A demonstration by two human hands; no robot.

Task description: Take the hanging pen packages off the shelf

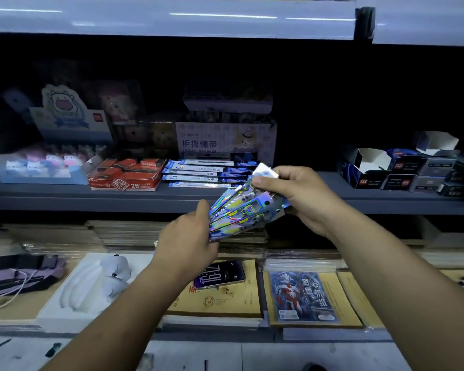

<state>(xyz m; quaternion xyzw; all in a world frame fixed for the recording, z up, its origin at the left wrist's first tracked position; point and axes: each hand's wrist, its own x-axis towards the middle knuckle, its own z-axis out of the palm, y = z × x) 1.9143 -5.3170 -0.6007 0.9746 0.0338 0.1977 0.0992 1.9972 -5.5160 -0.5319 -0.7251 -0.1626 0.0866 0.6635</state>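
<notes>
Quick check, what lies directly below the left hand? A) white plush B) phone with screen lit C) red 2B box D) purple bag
B: the phone lies lit on a yellow pad just under the left hand, which with the right hand holds the shiny packs.

Glossy holographic foil packets (245,210)

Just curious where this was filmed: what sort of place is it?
Most likely a stationery shop. Two hands hold shiny packets before a shelf with a red 2B pencil box, flat pen packs and stacked notebooks below.
</notes>
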